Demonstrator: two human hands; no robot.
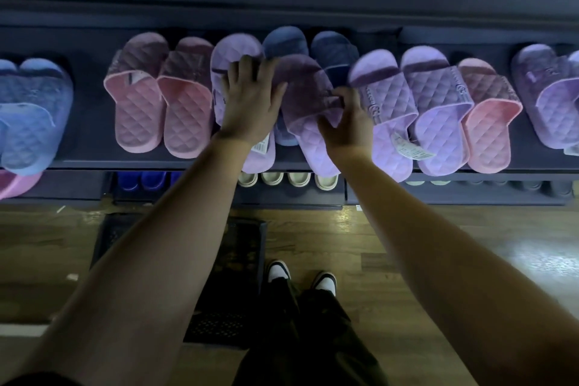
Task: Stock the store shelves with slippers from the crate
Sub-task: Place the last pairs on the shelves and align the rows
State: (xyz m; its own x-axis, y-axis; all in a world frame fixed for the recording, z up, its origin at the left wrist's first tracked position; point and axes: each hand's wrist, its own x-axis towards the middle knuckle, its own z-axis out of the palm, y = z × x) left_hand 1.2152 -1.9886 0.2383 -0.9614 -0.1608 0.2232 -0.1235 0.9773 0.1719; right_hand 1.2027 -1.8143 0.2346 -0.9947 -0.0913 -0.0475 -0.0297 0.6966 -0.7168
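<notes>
Reaching to shelf across mid-frame, both arms out. Left hand laid flat with fingers spread over left purple slipper, thumb across onto centre purple slipper; grip apart, nothing clamped. Right hand pinching strap edge of centre purple slipper; grip clamped on it. Centre purple slipper tilted, heel overhanging shelf front, lying over blue slippers. Pink pair left of centre, more purple slippers to right. Dark mesh crate on wood floor, lower centre-left of frame; contents too dark to read.
</notes>
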